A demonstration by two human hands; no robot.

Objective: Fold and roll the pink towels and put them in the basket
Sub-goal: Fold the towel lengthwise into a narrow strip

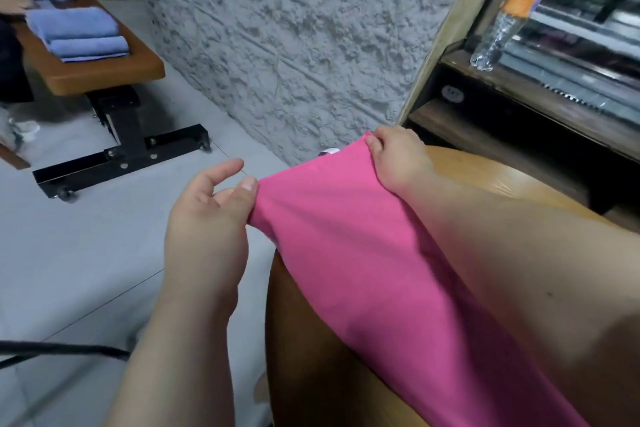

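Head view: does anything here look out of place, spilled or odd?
Nothing stands out. The left hand and right hand pinch the pink towel over the wooden table; the plastic bottle seems tilted only because its shelf slants likewise.

No text, brand, number or sign can be read anywhere in the scene. An orange label (521,2) wraps a clear plastic bottle (498,31) on the shelf (540,87) at right, but its print is blurred beyond reading. A small white tag (329,151) shows at the far edge of the pink towel (346,236); it is too small and too hidden to tell whether it carries any wording.
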